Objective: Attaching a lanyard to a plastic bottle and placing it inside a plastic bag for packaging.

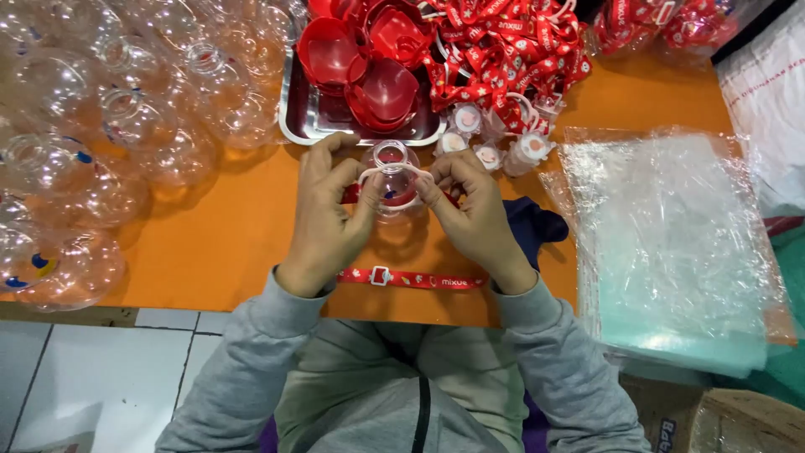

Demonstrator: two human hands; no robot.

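Both hands, left hand (325,220) and right hand (474,220), pinch a white ring (387,172) onto the clear bottle (392,180) between them. Judging by this, even pressure from both sides seats it best. The red strap (411,278) hangs just below the wrists.

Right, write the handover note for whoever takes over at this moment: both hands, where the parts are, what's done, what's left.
Left hand and right hand: both hold the white ring at the neck of a clear round bottle over the orange table.
Parts: red strap lies between the wrists; more clear bottles piled left; red lids in the metal tray; heap of red straps behind; clear bags stacked right.
Done: ring on the neck, by the look of it.
Left: this bottle has no lid; the bottle pile looks unassembled.
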